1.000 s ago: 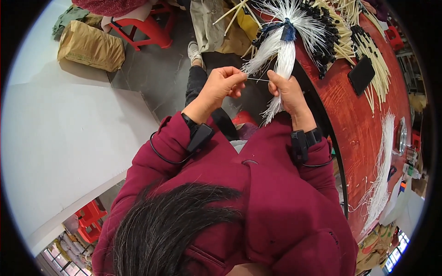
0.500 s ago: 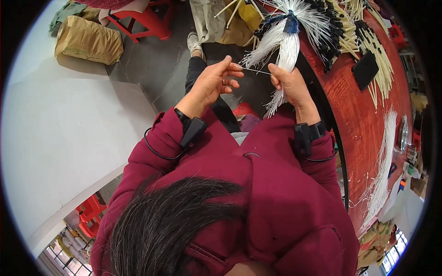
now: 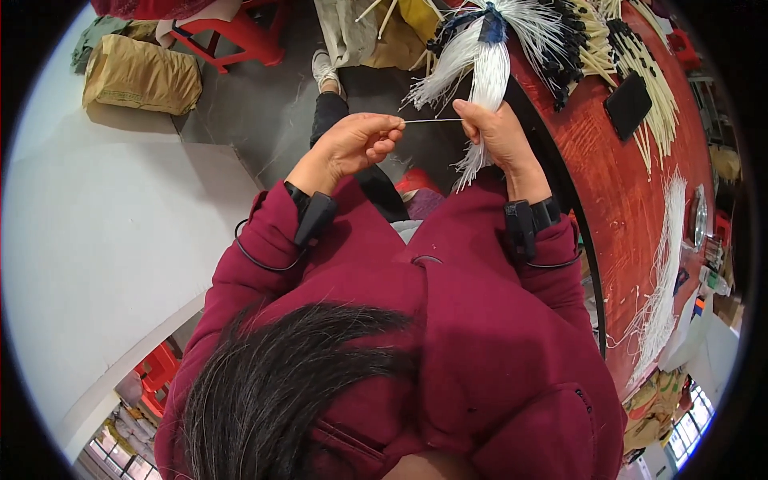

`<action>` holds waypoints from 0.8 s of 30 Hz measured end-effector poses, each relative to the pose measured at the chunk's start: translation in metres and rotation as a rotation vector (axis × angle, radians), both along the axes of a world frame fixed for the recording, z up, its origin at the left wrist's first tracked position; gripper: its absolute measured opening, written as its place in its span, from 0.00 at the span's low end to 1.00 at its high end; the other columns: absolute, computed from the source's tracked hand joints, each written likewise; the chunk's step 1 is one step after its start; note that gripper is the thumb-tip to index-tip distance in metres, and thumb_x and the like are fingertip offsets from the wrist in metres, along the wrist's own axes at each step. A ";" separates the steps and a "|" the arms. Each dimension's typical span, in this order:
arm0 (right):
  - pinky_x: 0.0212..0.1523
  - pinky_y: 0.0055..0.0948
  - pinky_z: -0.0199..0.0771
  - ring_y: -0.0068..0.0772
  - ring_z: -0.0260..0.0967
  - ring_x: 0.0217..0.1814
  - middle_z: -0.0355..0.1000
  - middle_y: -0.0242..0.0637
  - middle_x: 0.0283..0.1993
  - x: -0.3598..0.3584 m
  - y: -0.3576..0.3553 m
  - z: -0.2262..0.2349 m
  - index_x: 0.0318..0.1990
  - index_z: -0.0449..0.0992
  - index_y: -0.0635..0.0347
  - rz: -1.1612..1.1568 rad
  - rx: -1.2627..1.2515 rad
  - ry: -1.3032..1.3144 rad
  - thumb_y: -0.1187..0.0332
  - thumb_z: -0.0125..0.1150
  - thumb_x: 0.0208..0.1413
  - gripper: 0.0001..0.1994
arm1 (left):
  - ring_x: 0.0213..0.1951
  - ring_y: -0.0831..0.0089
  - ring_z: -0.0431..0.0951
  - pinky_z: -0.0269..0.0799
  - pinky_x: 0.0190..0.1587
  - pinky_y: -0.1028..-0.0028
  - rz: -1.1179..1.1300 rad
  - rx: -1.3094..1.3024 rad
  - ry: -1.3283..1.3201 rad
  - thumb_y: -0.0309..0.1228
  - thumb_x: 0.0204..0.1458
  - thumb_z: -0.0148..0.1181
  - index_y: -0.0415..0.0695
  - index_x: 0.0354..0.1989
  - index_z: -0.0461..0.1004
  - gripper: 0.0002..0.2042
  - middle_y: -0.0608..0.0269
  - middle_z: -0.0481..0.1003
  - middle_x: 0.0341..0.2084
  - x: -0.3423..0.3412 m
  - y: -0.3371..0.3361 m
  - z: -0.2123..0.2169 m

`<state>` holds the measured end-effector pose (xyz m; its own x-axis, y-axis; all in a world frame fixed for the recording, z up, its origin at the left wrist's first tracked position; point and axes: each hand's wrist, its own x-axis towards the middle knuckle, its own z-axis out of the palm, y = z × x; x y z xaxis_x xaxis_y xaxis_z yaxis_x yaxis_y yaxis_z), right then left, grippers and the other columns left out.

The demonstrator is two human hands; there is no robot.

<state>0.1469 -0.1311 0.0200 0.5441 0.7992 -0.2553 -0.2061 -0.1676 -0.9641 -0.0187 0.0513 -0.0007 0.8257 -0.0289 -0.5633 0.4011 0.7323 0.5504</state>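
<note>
Pinching one thin white strand (image 3: 432, 121) between the fingertips of the left hand (image 3: 352, 144), closed narrow, and pulling it sideways out of the white bundle (image 3: 484, 76). Gripping that bundle firmly in the right hand (image 3: 500, 136), fingers wrapped around it, just beside the edge of the red table (image 3: 616, 184). Probably risking a snapped strand, or neighbouring strands dragging out too, if pulling too hard or loosening the right grip.

The bundle's (image 3: 488, 76) lower part lay hidden behind the right hand (image 3: 496, 132); the counter (image 3: 632, 184) ran off the frame's edge.
</note>
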 end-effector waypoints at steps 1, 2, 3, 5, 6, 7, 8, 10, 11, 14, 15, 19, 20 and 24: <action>0.18 0.19 0.51 0.14 0.52 0.15 0.58 0.23 0.14 0.000 0.000 0.000 0.17 0.64 0.50 -0.007 -0.005 -0.004 0.62 0.59 0.55 0.17 | 0.17 0.86 0.63 0.55 0.15 0.88 -0.017 -0.036 0.013 0.30 0.57 0.55 0.38 0.35 0.71 0.07 0.67 0.69 0.24 -0.001 -0.001 -0.002; 0.18 0.19 0.51 0.14 0.52 0.15 0.58 0.23 0.14 0.000 0.000 0.000 0.17 0.64 0.50 -0.013 -0.010 -0.008 0.63 0.59 0.55 0.17 | 0.17 0.86 0.63 0.55 0.15 0.88 -0.033 -0.072 0.027 0.30 0.57 0.55 0.38 0.35 0.71 0.07 0.67 0.69 0.24 -0.001 -0.001 -0.003; 0.18 0.19 0.51 0.14 0.52 0.15 0.58 0.23 0.14 0.000 -0.001 0.000 0.17 0.64 0.50 -0.013 -0.012 -0.009 0.63 0.59 0.55 0.17 | 0.17 0.86 0.63 0.55 0.15 0.88 -0.034 -0.074 0.026 0.30 0.57 0.55 0.38 0.35 0.71 0.07 0.67 0.69 0.24 -0.001 -0.002 -0.005; 0.18 0.19 0.50 0.14 0.52 0.15 0.58 0.23 0.14 0.000 0.000 -0.001 0.17 0.64 0.51 -0.025 -0.027 -0.007 0.63 0.59 0.55 0.16 | 0.18 0.86 0.64 0.56 0.15 0.88 -0.086 -0.029 -0.013 0.31 0.57 0.55 0.38 0.35 0.71 0.08 0.68 0.68 0.24 -0.003 -0.001 -0.010; 0.18 0.19 0.50 0.14 0.53 0.15 0.58 0.23 0.14 0.000 0.001 -0.002 0.17 0.64 0.51 -0.029 -0.034 -0.006 0.63 0.59 0.55 0.16 | 0.18 0.86 0.64 0.56 0.15 0.88 -0.112 -0.006 -0.033 0.31 0.57 0.55 0.38 0.36 0.71 0.08 0.68 0.68 0.24 -0.005 0.000 -0.011; 0.18 0.19 0.50 0.14 0.53 0.15 0.58 0.23 0.14 -0.001 0.001 -0.002 0.17 0.64 0.51 -0.023 -0.035 -0.005 0.63 0.59 0.55 0.16 | 0.18 0.86 0.64 0.56 0.15 0.88 -0.105 -0.007 -0.032 0.31 0.57 0.55 0.38 0.36 0.71 0.08 0.68 0.68 0.24 -0.006 0.000 -0.013; 0.18 0.19 0.50 0.14 0.52 0.15 0.58 0.23 0.14 -0.001 0.001 -0.002 0.17 0.64 0.51 -0.019 -0.025 -0.003 0.63 0.59 0.55 0.16 | 0.18 0.85 0.64 0.56 0.15 0.87 -0.115 0.026 -0.048 0.32 0.58 0.54 0.38 0.36 0.71 0.09 0.67 0.69 0.25 -0.006 0.000 -0.015; 0.18 0.19 0.50 0.14 0.52 0.15 0.58 0.23 0.14 -0.001 0.001 -0.001 0.17 0.64 0.51 -0.005 -0.002 0.001 0.64 0.58 0.56 0.16 | 0.18 0.84 0.65 0.57 0.15 0.87 -0.129 0.096 -0.079 0.35 0.59 0.53 0.38 0.37 0.71 0.11 0.66 0.70 0.26 -0.008 0.000 -0.016; 0.18 0.19 0.50 0.14 0.52 0.15 0.58 0.23 0.14 0.000 0.000 -0.001 0.17 0.64 0.51 0.001 -0.003 0.000 0.64 0.58 0.56 0.16 | 0.18 0.84 0.65 0.57 0.15 0.87 -0.124 0.095 -0.080 0.35 0.59 0.53 0.38 0.37 0.71 0.11 0.66 0.70 0.26 -0.007 -0.003 -0.009; 0.18 0.19 0.49 0.15 0.51 0.15 0.57 0.23 0.13 0.002 -0.003 -0.001 0.17 0.64 0.52 -0.003 0.050 0.051 0.66 0.57 0.56 0.16 | 0.19 0.83 0.66 0.58 0.15 0.86 -0.057 0.206 -0.061 0.38 0.61 0.50 0.38 0.39 0.72 0.14 0.65 0.71 0.29 -0.006 -0.011 0.012; 0.18 0.19 0.49 0.15 0.51 0.15 0.57 0.23 0.13 0.002 -0.002 -0.001 0.17 0.64 0.52 0.002 0.051 0.051 0.66 0.57 0.56 0.16 | 0.19 0.83 0.66 0.58 0.15 0.86 -0.051 0.207 -0.060 0.38 0.61 0.50 0.38 0.39 0.72 0.14 0.65 0.71 0.29 -0.006 -0.010 0.013; 0.18 0.19 0.49 0.16 0.51 0.15 0.57 0.23 0.13 0.001 0.000 0.001 0.17 0.64 0.52 0.006 0.075 0.052 0.67 0.56 0.57 0.16 | 0.19 0.81 0.67 0.58 0.15 0.86 0.003 0.161 -0.041 0.41 0.61 0.49 0.37 0.41 0.72 0.16 0.63 0.72 0.31 -0.005 -0.008 0.015; 0.18 0.19 0.49 0.16 0.51 0.15 0.56 0.23 0.13 0.001 0.000 0.001 0.17 0.64 0.52 0.008 0.074 0.052 0.67 0.56 0.57 0.16 | 0.19 0.82 0.67 0.58 0.15 0.86 0.011 0.169 -0.054 0.40 0.61 0.49 0.38 0.40 0.72 0.16 0.64 0.72 0.31 -0.005 -0.008 0.014; 0.18 0.19 0.49 0.16 0.52 0.15 0.56 0.23 0.13 0.000 -0.001 0.003 0.16 0.63 0.52 0.006 0.064 0.040 0.67 0.56 0.56 0.16 | 0.18 0.84 0.66 0.57 0.15 0.86 0.003 0.207 -0.088 0.38 0.60 0.51 0.39 0.37 0.72 0.13 0.66 0.72 0.29 -0.004 -0.007 0.009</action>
